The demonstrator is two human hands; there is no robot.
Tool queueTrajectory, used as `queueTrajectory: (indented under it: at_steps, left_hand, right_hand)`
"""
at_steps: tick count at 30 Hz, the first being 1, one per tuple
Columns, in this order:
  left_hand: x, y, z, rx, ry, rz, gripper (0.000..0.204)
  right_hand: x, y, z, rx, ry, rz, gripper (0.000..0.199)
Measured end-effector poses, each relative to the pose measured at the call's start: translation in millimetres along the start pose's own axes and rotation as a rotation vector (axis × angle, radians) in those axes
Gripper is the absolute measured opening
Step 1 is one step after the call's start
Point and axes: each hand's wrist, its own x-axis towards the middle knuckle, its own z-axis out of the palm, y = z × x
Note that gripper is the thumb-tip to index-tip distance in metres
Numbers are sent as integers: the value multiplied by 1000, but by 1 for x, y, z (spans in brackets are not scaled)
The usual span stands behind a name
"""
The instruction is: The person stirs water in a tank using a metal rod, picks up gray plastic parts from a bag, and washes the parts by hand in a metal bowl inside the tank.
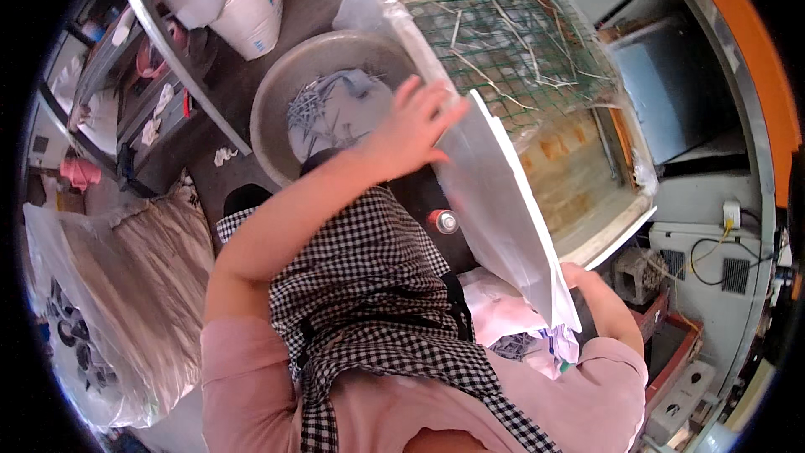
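My left hand (411,128) is raised with its fingers spread and slightly blurred, holding nothing. It is beside the upper end of a white panel (495,193) that slants along the near side of a white-rimmed tub. My right hand (573,275) is at the tub's near corner, by the panel's lower end; its fingers are mostly hidden, so its grip cannot be made out. Over the far part of the tub (408,29) lies a green net (511,50) with pale strips on it. Shallow liquid (553,184) shows in the near part.
A round grey basin (270,109) holds many thin grey parts (312,105). A red-and-silver can (444,221) is below the panel. Further small grey parts (513,346) lie in a bag near my lap. Clear plastic sacks (126,285) and a metal rack (172,46) are on the left.
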Motion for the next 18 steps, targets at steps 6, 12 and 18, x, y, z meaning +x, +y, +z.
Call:
queueTrajectory:
  at_steps: [6,12,18]
  left_hand:
    - [-95,-181,-17,112,-310,-602,61]
    - [-202,-301,36,-150,-647,-958,60]
    - [-230,-285,66,-257,-564,-994,50]
  right_hand:
    - [-40,-171,-278,-244,932,-131,30]
    - [63,-518,-420,-440,603,-565,33]
    - [323,-682,-352,-204,193,-247,46]
